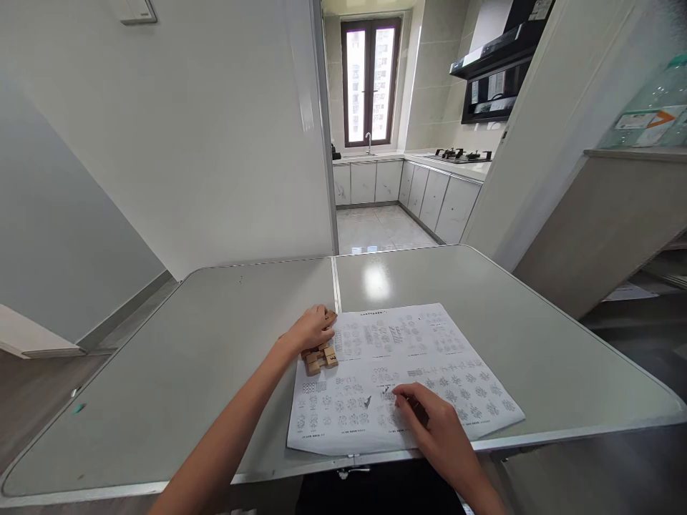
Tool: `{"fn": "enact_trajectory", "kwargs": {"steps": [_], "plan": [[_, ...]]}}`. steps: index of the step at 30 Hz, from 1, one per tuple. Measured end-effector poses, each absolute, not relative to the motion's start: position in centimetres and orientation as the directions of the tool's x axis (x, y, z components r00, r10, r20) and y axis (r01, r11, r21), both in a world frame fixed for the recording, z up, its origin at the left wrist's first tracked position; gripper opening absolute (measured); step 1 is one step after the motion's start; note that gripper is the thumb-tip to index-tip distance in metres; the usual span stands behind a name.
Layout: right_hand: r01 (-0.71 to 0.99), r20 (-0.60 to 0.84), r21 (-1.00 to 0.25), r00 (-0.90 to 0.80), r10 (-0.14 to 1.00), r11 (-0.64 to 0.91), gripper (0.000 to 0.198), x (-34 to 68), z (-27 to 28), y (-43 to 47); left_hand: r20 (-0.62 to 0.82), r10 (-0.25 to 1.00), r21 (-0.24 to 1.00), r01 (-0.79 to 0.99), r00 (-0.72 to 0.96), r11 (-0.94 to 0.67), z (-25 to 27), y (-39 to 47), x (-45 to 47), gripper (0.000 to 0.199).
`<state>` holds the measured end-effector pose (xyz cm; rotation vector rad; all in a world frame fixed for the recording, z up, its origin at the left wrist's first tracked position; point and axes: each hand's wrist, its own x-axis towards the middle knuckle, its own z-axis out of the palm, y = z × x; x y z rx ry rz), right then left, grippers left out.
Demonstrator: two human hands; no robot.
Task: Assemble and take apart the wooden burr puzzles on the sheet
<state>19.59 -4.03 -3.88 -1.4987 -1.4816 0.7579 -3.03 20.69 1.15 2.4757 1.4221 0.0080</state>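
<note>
Head view: wooden blocks [330,357], one marked "3", are gathered at the left edge of a printed sheet [365,362] laid on the table [241,300]. Blocks are partly covered by left hand [311,327]; whether its grip is closed on one cannot be told. Right hand [432,418] is held curled over the sheet's near part; grip state cannot be told.

Blocks [329,356] partly covered, bottle [652,118] cropped, print [481,391] seemingly illegible
</note>
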Motion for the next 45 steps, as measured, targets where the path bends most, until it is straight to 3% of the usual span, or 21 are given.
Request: {"fn": "enact_trajectory", "kwargs": {"steps": [6,13,20,24,29,32,35,38,45], "plan": [[0.455,0.145,-0.886,0.103,0.984,0.083,0.028,19.6,-4.0,-4.0,-0.059,0.852,0.267,0.831,0.520,-0.489,0.5,20.7,-3.9,0.017],[0.469,0.153,-0.879,0.098,0.983,0.090,0.027,19.6,-4.2,-4.1,-0.062,0.828,0.267,0.809,0.557,-0.524,0.8,20.7,-4.2,0.035],[0.467,0.149,-0.880,0.093,0.984,0.089,0.025,19.6,-4.1,-4.1,-0.006,0.828,0.268,0.798,0.561,-0.539,2.9,21.1,-3.9,0.039],[0.461,0.148,-0.883,0.098,0.984,0.087,0.025,19.6,-4.1,-4.0,0.078,0.817,0.337,0.756,0.571,-0.561,6.0,19.8,-2.2,0.042],[0.466,0.158,-0.881,0.114,0.981,0.088,0.029,19.6,-3.8,-4.1,0.117,0.778,0.533,0.622,0.617,-0.573,9.5,15.4,1.3,0.043],[0.443,0.156,-0.892,0.122,0.980,0.086,0.033,19.7,-3.6,-4.0,0.104,0.816,0.891,0.311,0.568,-0.331,9.8,12.7,3.3,0.039],[0.399,0.132,-0.915,0.134,0.982,0.069,0.038,19.8,-3.2,-4.0,0.004,0.838,1.000,-0.028,0.546,0.013,8.5,10.7,5.2,0.033],[0.332,0.106,-0.941,0.128,0.986,0.058,0.044,20.1,-2.8,-3.9,-0.084,0.820,0.834,-0.411,0.566,0.369,6.3,9.5,6.8,0.031],[0.252,0.038,-0.967,0.018,0.999,0.032,0.038,20.4,-1.7,-3.9,-0.138,0.864,0.687,-0.581,0.485,0.436,2.0,6.9,9.3,0.034]]}}
